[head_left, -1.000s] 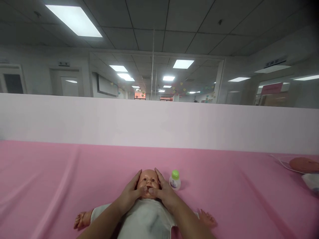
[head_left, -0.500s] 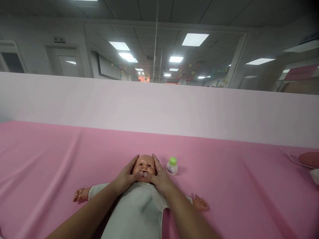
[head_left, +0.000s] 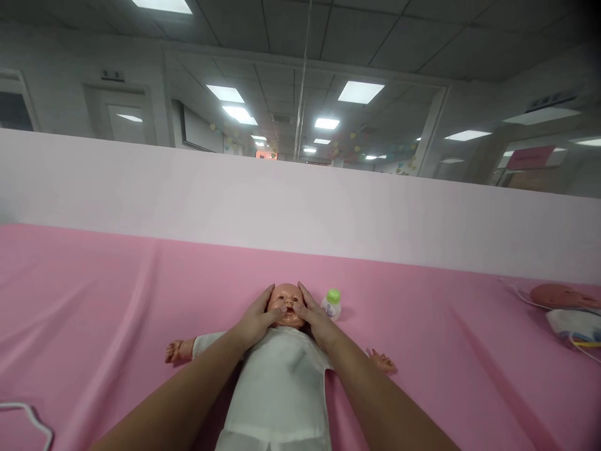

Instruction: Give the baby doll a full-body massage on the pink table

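Note:
A baby doll (head_left: 286,382) in a white garment lies on its back on a pink cover, arms spread out and face up. My left hand (head_left: 258,318) cups the left side of the doll's head, its thumb on the cheek beside the mouth. On the opposite side, my right hand (head_left: 319,321) holds the head in the same way, thumb near the corner of the mouth. The mouth shows between the two thumbs. A small white bottle with a green cap (head_left: 332,304) stands just right of my right hand.
Pink cloth (head_left: 113,313) with folds covers the surface, with a white wall panel (head_left: 282,207) behind it. At the right edge lie another doll part (head_left: 558,295) and a white cloth item (head_left: 575,327). A white cord (head_left: 32,413) is at lower left.
The view has shifted, showing more at the right edge and the cord at lower left. Both thumbs have moved apart, from over the doll's mouth and chin to its cheeks.

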`<action>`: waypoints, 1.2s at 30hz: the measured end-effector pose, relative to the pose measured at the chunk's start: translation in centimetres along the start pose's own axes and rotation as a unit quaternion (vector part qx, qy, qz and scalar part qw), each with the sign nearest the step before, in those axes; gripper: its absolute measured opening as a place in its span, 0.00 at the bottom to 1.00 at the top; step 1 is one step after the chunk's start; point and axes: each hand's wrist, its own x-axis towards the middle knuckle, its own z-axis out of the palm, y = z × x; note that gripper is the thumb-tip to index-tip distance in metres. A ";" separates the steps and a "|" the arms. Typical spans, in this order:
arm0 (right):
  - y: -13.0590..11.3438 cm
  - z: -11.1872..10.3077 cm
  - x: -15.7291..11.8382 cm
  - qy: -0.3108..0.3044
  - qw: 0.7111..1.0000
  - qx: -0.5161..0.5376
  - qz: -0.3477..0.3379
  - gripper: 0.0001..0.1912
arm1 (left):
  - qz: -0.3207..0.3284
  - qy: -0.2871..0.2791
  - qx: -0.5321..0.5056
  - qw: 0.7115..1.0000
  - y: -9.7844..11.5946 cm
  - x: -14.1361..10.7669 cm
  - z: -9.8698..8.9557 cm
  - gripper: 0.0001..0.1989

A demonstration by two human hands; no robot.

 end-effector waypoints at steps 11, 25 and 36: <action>1.1 0.2 0.4 0.001 0.998 -0.049 -0.031 0.65 | -0.005 -0.013 -0.016 1.000 -0.2 0.0 0.1 0.54; 1.6 0.3 0.7 0.038 0.978 -0.187 -0.084 0.54 | 0.115 0.055 0.121 0.984 -1.1 -0.1 0.5 0.41; 2.3 0.4 0.9 0.051 0.961 -0.249 -0.110 0.58 | 0.067 0.073 0.173 0.980 -0.1 -1.5 1.2 0.46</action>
